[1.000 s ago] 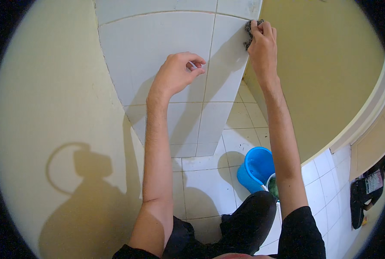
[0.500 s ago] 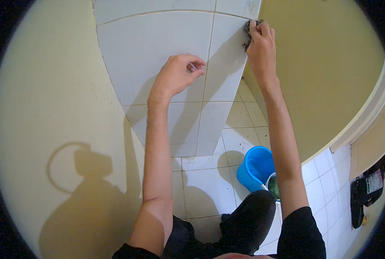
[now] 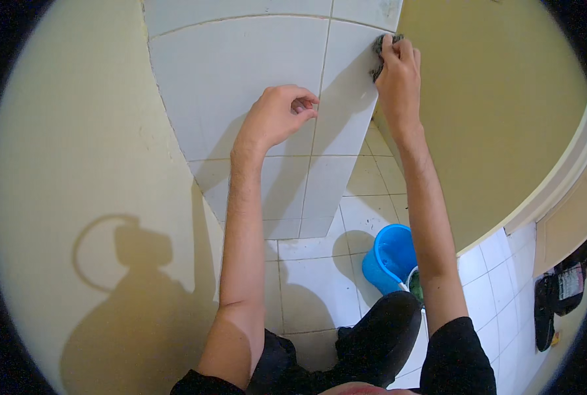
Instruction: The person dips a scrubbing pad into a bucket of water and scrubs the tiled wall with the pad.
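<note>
At the right edge of the white tiled wall (image 3: 240,72), my right hand (image 3: 400,85) grips a dark grey, wiry scouring pad (image 3: 377,47) and presses it to the tile near a grout line. My fingers cover part of the pad. My left hand (image 3: 273,118) hovers before the middle tiles with nothing in it; its fingers curl loosely, with a gap between them and the thumb. Whether it touches the tile I cannot tell.
A blue bucket (image 3: 377,263) stands on the tiled floor (image 3: 313,283) beside my knee, with a smaller white-rimmed container (image 3: 414,283) next to it, partly behind my right arm. Cream walls (image 3: 102,131) rise on both sides. Dark items (image 3: 545,309) lie at the far right.
My right hand and the scouring pad have slid slightly down along the tile edge. My left hand has drifted a little right and down.
</note>
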The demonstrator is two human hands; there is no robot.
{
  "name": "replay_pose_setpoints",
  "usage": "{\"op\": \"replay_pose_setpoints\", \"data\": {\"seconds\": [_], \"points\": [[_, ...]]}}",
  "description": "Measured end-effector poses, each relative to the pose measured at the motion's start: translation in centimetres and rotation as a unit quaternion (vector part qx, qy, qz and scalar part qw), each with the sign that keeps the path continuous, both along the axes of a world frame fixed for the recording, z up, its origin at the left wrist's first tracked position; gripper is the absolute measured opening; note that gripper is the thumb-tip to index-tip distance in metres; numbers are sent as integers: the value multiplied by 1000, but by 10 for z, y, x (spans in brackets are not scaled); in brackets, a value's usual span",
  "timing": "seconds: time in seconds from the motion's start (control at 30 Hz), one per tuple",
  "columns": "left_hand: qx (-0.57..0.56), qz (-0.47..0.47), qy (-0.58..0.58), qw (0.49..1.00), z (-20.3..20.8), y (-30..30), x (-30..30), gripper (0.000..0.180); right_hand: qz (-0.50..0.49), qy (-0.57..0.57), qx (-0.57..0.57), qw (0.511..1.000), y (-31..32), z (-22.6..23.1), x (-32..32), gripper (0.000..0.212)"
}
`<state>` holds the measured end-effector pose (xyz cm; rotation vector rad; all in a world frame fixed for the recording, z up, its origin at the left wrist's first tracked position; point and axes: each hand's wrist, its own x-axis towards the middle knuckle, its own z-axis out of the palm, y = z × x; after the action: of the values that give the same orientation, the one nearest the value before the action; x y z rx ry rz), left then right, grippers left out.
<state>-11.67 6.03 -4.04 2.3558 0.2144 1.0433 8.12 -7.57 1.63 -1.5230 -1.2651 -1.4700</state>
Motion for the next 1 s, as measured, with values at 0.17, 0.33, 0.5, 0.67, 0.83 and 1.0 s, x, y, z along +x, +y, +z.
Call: {"op": "replay_pose_setpoints", "data": {"seconds": [0.17, 0.33, 0.5, 0.67, 0.83, 1.0], "points": [[-23, 18, 3, 1000, -1, 0, -1, 22, 2, 17, -14, 1000, 0, -46, 0, 45], [-22, 14, -4, 1000, 1, 0, -5, 21, 13, 9, -14, 1000, 1, -28, 4, 46], [-11, 14, 15, 1000, 2, 0, -5, 23, 3, -35, 9, 999, 3, 10, 11, 45], [-14, 11, 14, 1000, 1, 0, -3, 24, -3, -39, 3, 999, 2, 8, 12, 46], [-2, 11, 24, 1000, 2, -4, -1, 23, -3, -30, -3, 1000, 0, -9, 11, 48], [-10, 8, 14, 1000, -3, 0, 2, 24, -4, -12, -26, 1000, -3, -27, 9, 45]]}}
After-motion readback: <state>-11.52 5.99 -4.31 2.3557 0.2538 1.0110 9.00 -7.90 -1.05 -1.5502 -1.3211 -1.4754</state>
